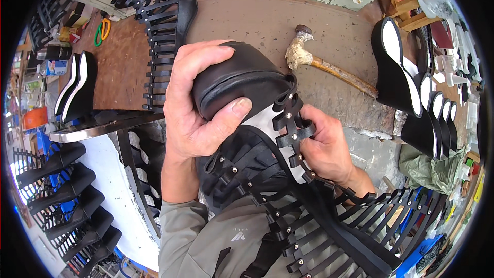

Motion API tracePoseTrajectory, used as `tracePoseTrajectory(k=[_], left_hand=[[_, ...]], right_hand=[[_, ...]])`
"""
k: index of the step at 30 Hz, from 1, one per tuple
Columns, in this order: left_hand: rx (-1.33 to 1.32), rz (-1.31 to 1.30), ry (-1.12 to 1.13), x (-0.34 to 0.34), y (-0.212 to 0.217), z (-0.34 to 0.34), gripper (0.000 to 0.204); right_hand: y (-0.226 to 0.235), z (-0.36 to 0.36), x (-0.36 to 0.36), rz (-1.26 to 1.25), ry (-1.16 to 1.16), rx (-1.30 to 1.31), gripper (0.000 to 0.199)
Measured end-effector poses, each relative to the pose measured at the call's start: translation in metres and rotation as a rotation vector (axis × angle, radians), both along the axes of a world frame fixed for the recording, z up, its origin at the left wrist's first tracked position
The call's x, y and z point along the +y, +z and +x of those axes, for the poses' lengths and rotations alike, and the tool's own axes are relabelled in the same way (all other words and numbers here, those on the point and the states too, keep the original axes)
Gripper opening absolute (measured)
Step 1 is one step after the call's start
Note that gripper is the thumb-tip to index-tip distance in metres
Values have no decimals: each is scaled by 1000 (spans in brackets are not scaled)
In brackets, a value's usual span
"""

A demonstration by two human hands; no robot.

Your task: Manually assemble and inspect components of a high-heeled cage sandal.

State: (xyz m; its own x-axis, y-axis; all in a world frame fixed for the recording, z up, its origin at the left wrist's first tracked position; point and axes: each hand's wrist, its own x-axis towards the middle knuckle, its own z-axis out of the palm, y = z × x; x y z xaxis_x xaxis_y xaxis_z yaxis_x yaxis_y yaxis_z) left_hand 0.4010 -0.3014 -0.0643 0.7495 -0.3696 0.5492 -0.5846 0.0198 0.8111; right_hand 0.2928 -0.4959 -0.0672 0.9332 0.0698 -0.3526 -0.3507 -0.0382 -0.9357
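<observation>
Holding a tall black strappy boot of leather-like material [267, 175] close to the body, the person works over the lap, just above the grey sleeve [206, 237]. The left hand [193, 108] is closed around the rounded black toe of the boot [242, 80]: the thumb presses on the lower edge of the toe and the fingers curl over the top. The right hand [327, 146] is also closed, gripping the boot at the side, with the fingers among the riveted straps [293, 123] along the white lining. The long shaft of straps hangs down to the lower right.

By my judgement the work is in its middle part. The upper seems already pulled over the toe, and the straps are fixed with rivets, but no sole shows under the boot, so the bottom probably is left to do.

Further away, on the brown worn workbench [123, 67], lies another black strapped boot upper [164, 31], and to the right an old hammer with a wrapped wooden handle [329, 67], apart from both hands. At the right side stands a row of black wedge soles with white tops [417, 98]. At the far left two similar black soles [77, 87] stand, and below them a line of finished black boots [72, 195].
</observation>
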Motion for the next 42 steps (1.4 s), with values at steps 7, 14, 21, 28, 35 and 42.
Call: tracePoseTrajectory(k=[7,14,21,28,35,42], left_hand=[[16,42,-89,-4,6,3,58],[21,175,-187,5,11,4,72],[88,56,-107,-3,12,-9,62],[55,148,107,-10,23,-28,58],[-103,168,137,-15,22,-26,50],[104,184,-150,-6,28,-7,65]], right_hand=[[-6,-2,-4,184,-103,21,22],[-3,-3,-6,141,-87,-14,13],[3,-4,-11,-72,36,46,21],[-4,-15,-7,-103,51,-68,31],[0,-13,-10,-159,91,-108,21],[-22,-19,-12,151,-67,0,26]])
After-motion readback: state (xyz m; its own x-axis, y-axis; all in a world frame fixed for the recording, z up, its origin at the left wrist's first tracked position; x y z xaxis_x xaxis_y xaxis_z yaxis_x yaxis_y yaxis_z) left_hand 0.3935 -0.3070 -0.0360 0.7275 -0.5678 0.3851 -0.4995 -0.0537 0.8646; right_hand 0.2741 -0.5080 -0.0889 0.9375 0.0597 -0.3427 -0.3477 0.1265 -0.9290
